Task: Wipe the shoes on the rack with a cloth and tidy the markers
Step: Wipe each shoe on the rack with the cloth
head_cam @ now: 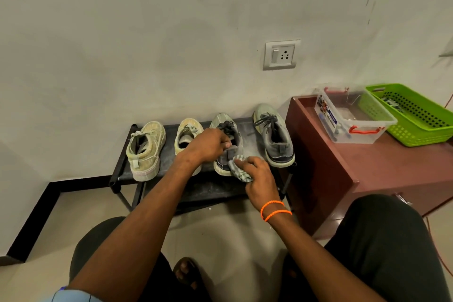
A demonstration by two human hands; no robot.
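Observation:
Several shoes stand in a row on a low black rack against the wall. Two are pale yellow-green sneakers at the left. Two are grey sneakers, one in the middle and one at the right. My left hand grips the middle grey sneaker at its opening. My right hand presses a checked grey-green cloth against that shoe's heel. Small dark items lie in the green basket; whether they are markers is unclear.
A dark red cabinet stands right of the rack, bearing a clear plastic box with red handles and the green basket. A wall socket sits above the shoes. My knees and feet fill the lower frame over a tiled floor.

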